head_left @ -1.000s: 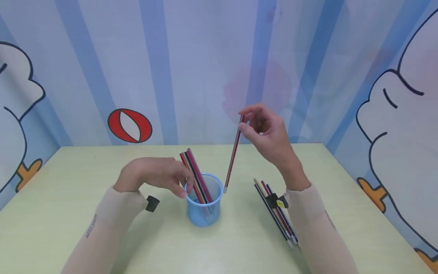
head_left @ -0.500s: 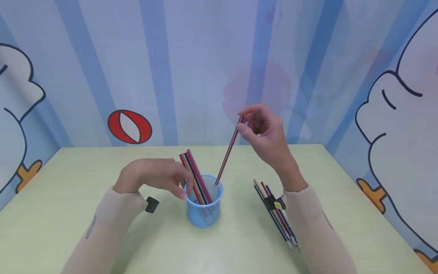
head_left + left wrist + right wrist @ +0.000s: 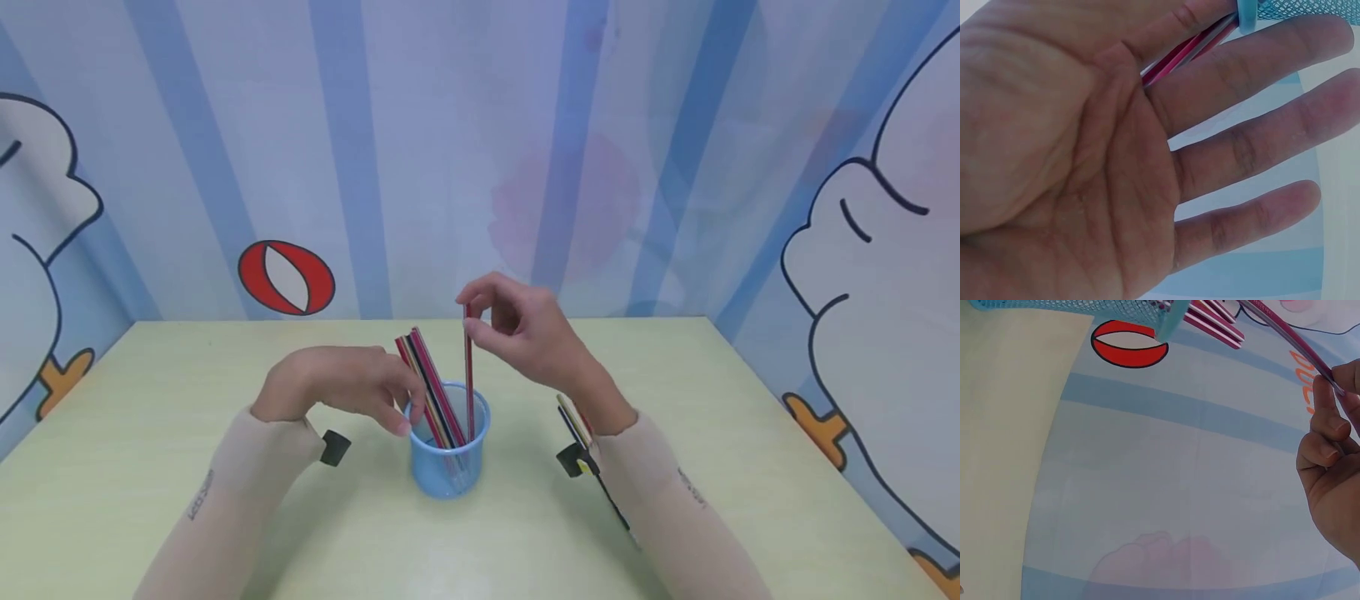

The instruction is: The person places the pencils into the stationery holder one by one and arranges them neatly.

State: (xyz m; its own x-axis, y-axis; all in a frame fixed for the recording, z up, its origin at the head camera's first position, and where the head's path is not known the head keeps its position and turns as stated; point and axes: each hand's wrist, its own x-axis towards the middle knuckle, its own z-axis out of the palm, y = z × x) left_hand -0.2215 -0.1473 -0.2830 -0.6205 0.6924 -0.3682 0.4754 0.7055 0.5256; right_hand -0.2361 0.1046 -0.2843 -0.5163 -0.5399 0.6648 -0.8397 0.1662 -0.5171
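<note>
A light blue mesh pencil cup (image 3: 446,475) stands upright mid-table, with several pencils (image 3: 431,385) leaning left inside it. My left hand (image 3: 341,379) is at its left rim, thumb and forefinger pinching the edge; in the left wrist view its other fingers (image 3: 1254,156) stretch out straight. Between thumb and forefinger, my right hand (image 3: 525,333) pinches a dark red pencil (image 3: 469,375) near its top. That pencil is nearly vertical, its lower end inside the cup's right side. In the right wrist view the held pencil (image 3: 1291,337) slants past the cup's rim (image 3: 1174,319).
More pencils (image 3: 573,423) lie in a loose group on the pale table (image 3: 517,533), partly hidden under the right wrist and sleeve. Behind the table's far edge rises a blue-striped wall (image 3: 450,167) with cartoon prints.
My right hand has moved left and down, bringing the red pencil from beside the cup into it and turning it more upright. My left hand has stayed at the rim.
</note>
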